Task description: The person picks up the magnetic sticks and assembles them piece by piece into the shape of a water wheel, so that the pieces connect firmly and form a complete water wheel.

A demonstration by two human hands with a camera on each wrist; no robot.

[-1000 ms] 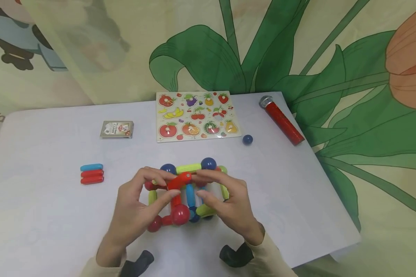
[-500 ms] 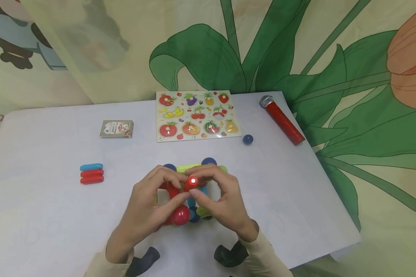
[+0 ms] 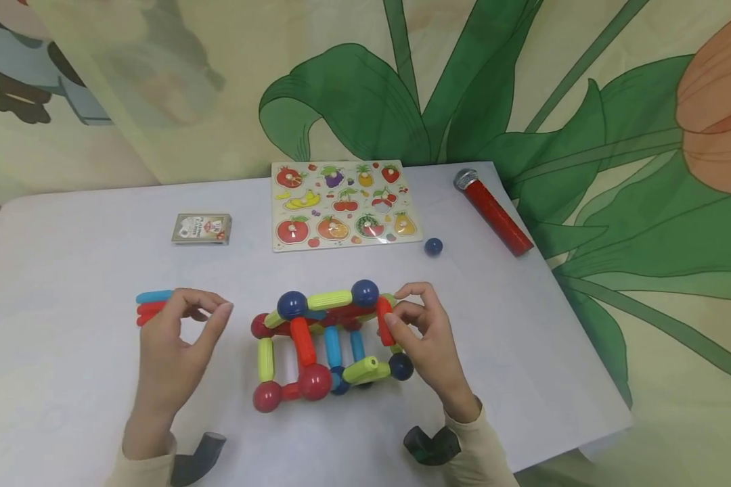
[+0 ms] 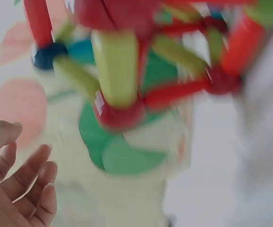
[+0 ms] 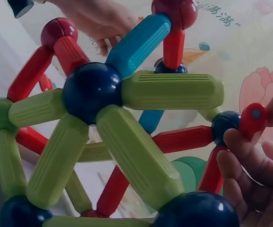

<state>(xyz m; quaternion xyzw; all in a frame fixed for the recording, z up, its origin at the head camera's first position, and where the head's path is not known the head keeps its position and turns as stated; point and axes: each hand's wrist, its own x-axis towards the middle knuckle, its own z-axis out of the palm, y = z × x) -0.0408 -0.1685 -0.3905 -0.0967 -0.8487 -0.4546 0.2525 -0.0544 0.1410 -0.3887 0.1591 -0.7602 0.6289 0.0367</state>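
Observation:
A frame of magnetic rods and balls [image 3: 304, 341] stands on the table. My right hand [image 3: 429, 341] pinches a red magnetic rod [image 3: 385, 322] between thumb and fingers at the frame's right side. In the right wrist view this red rod [image 5: 252, 118] lies close to a dark blue ball [image 5: 225, 126]; whether they touch I cannot tell. To the left of the frame is my left hand [image 3: 173, 358], holding nothing. The left wrist view shows its fingers [image 4: 30, 175] loosely bent and apart from the thumb. Partly behind that hand lie loose rods, one blue [image 3: 153, 296] and red ones [image 3: 150, 309].
Behind the frame lie a fruit puzzle board [image 3: 346, 206], a playing card box [image 3: 202, 228] and a loose dark blue ball [image 3: 434, 247]. A red microphone [image 3: 493, 213] lies near the right edge of the white table [image 3: 73, 270].
Both hands were together at the red rod above the frame. My left hand has let go and moved left, towards the loose rods. My right hand has carried the rod to the right.

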